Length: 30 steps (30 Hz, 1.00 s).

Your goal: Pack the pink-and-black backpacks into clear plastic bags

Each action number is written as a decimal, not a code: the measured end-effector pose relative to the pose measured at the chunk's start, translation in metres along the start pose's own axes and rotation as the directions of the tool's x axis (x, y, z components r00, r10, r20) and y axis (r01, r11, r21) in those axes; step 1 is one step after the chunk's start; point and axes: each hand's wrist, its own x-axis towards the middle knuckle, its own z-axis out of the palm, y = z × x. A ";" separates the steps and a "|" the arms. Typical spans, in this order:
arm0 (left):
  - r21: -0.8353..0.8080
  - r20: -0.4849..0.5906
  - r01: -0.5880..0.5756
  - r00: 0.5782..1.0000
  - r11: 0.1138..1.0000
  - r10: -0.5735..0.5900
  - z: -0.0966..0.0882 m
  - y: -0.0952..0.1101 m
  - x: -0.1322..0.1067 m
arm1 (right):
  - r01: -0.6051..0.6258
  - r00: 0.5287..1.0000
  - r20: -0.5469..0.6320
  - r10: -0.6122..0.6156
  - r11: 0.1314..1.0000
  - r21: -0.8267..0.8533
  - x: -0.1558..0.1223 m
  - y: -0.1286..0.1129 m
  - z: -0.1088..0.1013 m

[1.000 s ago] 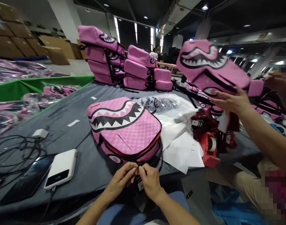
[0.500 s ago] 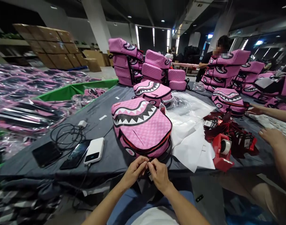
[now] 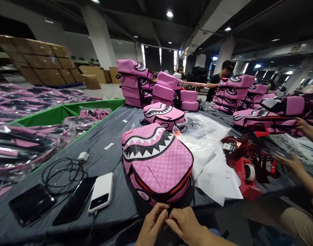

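Observation:
A pink checkered backpack [image 3: 156,164] with a toothed shark-mouth print lies on the dark cloth of the table in front of me. At its near end, my left hand [image 3: 153,222] is closed in a pinch. My right hand [image 3: 186,222] pinches right beside it, with the fingertips of both hands almost meeting. Something small and dark shows between them at the bag's edge, too small and covered to name. Just behind lies a second pink backpack [image 3: 164,114] with a reddish tag [image 3: 177,132] by its side.
White sheets [image 3: 218,177], clear plastic bags [image 3: 197,124], a red tape dispenser [image 3: 248,179] and dark red tags [image 3: 256,153] lie right. A power bank [image 3: 102,192], phone [image 3: 74,201] and cables are left. Backpack stacks [image 3: 132,82] stand behind. A co-worker's hands [image 3: 293,165] work at right.
My view has tilted up, so the backpack and my hands sit lower in it; both hands keep pinching. At right, the co-worker's backpack has been shifted and lies stretched out.

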 end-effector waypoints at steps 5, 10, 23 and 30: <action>0.170 0.052 -0.104 0.994 0.980 0.097 -0.014 -0.005 -0.009 | -0.105 0.993 0.071 0.090 0.962 0.253 0.003 -0.001 -0.023; 0.323 0.164 -0.421 0.907 0.848 0.388 -0.027 0.028 -0.015 | -0.399 0.717 -0.295 0.631 0.719 0.568 0.046 0.040 -0.087; 0.934 0.068 -0.300 0.681 0.194 0.729 -0.013 0.141 0.071 | -0.254 0.819 -0.086 0.568 0.492 0.833 0.146 0.037 -0.111; 0.717 -0.389 -0.048 0.801 0.696 0.455 -0.059 0.225 0.079 | -0.247 0.969 0.013 0.248 0.967 -0.070 0.123 0.107 -0.170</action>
